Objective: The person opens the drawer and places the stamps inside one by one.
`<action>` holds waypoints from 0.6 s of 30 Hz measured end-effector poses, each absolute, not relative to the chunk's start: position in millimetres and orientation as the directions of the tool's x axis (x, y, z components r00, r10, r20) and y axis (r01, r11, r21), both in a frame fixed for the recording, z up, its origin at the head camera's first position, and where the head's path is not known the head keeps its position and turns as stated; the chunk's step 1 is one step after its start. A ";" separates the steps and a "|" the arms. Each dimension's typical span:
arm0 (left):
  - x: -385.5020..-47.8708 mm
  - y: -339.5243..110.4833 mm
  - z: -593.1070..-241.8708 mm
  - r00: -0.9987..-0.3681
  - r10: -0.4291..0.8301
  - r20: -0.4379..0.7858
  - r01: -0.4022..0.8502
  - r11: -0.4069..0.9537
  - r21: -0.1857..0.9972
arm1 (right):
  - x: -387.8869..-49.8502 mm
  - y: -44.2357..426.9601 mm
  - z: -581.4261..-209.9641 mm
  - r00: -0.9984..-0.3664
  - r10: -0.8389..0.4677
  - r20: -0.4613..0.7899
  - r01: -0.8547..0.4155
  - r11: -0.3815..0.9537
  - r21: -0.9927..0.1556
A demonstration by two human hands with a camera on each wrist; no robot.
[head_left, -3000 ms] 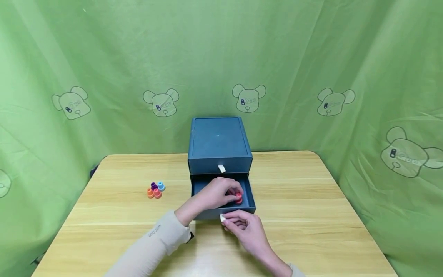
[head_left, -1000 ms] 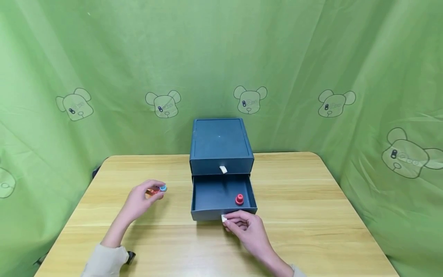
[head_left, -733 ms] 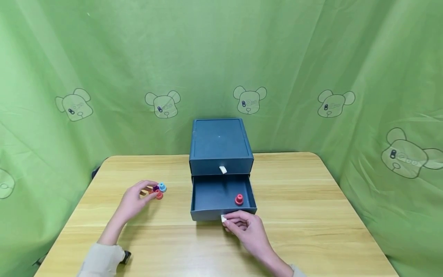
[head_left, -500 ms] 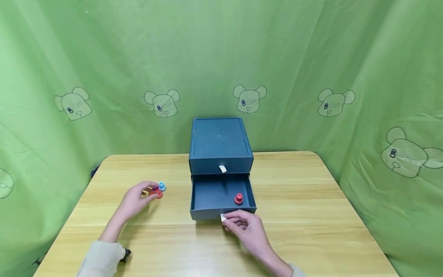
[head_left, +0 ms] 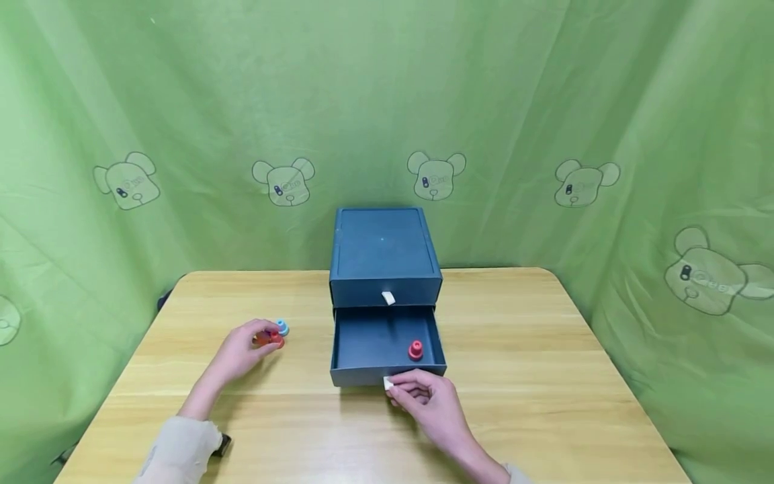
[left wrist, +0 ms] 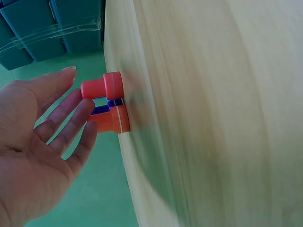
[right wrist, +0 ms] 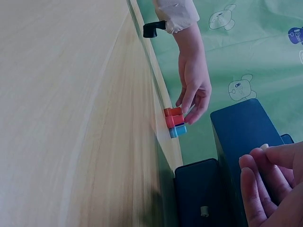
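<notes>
At the table's left, my left hand (head_left: 238, 351) hovers around a cluster of small peg-shaped plastic pieces. A red peg (left wrist: 102, 87), an orange peg (left wrist: 113, 120), part of a purple peg (left wrist: 115, 102) and a light blue peg (head_left: 282, 327) stand close together. In the left wrist view my fingertips are at the pegs' narrow ends, and the thumb stands apart. My right hand (head_left: 431, 403) pinches the white pull tab (head_left: 388, 383) of the pulled-out lower drawer (head_left: 363, 376). Another red peg (head_left: 415, 350) stands upright in that drawer, towards its front right.
The dark blue two-drawer cabinet (head_left: 382, 242) stands at the table's back middle. Its upper drawer (head_left: 357, 292) is pushed in, with a white tab (head_left: 388, 298). Light wooden table (head_left: 532, 376) extends on both sides. A green curtain (head_left: 514, 101) hangs behind.
My left hand has left the red peg in the drawer and moved left to the peg cluster, where it shifts slightly. The right hand keeps pinching the pull tab.
</notes>
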State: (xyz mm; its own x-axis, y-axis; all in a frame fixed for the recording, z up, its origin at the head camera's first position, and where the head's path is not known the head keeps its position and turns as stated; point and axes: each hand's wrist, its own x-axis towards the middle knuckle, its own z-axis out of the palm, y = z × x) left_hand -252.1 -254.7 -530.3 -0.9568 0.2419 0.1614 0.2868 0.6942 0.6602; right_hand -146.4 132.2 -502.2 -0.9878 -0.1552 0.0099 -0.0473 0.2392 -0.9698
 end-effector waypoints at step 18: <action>-253.0 -240.5 -534.4 -0.939 0.311 0.148 0.329 0.683 0.653 | -146.8 132.4 -502.7 -0.987 -0.162 0.008 -0.049 0.254 -0.966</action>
